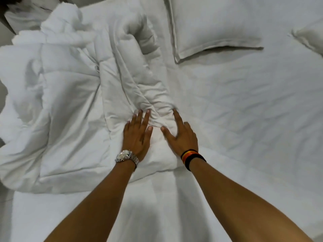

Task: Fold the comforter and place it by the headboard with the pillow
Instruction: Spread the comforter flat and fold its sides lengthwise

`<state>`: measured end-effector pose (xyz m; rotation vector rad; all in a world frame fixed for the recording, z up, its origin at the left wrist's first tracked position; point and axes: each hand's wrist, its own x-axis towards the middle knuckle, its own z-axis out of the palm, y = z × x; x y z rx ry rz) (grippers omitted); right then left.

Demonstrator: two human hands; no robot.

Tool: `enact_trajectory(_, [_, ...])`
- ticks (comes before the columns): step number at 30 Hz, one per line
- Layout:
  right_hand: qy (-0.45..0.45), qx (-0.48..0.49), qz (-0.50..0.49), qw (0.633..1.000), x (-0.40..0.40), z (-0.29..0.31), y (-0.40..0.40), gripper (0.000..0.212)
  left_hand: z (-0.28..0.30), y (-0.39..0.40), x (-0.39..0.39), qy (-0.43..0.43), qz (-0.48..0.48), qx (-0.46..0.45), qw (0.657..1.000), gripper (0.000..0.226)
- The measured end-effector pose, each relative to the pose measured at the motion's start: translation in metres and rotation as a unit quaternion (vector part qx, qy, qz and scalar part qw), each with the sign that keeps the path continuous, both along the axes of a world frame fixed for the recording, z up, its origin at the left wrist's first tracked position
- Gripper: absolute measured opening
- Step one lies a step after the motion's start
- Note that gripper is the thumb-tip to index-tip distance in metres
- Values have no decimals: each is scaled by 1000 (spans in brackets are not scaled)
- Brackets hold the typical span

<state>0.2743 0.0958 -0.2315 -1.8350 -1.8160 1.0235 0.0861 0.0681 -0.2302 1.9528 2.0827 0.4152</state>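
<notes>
A white comforter (70,88) lies crumpled in a loose heap over the left half of the bed, with one bunched arm of it running toward me down the middle. My left hand (138,135), with a silver watch at the wrist, rests flat on that bunched end with its fingers spread. My right hand (180,135), with striped bands at the wrist, presses the same end from the right, fingers apart and partly sunk into the folds. A white pillow (213,25) lies flat at the upper middle of the bed.
A white fitted sheet (253,110) covers the mattress across the right and near side. The corner of a second pillow (311,37) shows at the right edge. The bed's left edge and a strip of floor (3,30) appear at the far left.
</notes>
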Motion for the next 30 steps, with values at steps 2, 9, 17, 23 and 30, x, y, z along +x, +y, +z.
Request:
enact_trajectory(2, [39, -10, -9, 999, 11, 19, -22, 83, 20, -10, 5, -1, -22, -10, 1000, 63])
enact_trajectory(9, [110, -25, -48, 992, 49, 93, -127, 91, 66, -67, 53, -1, -71, -57, 996, 58])
enact_trajectory(17, [60, -26, -59, 996, 118, 119, -269, 88, 81, -206, 126, -43, -106, -91, 989, 69])
enact_trajectory(23, [18, -55, -96, 994, 203, 58, -356, 83, 33, -283, 205, -35, -161, -159, 973, 58])
enact_trajectory(30, [-121, -70, -45, 989, 199, 6, -385, 84, 10, -344, 172, 6, -129, -100, 987, 58])
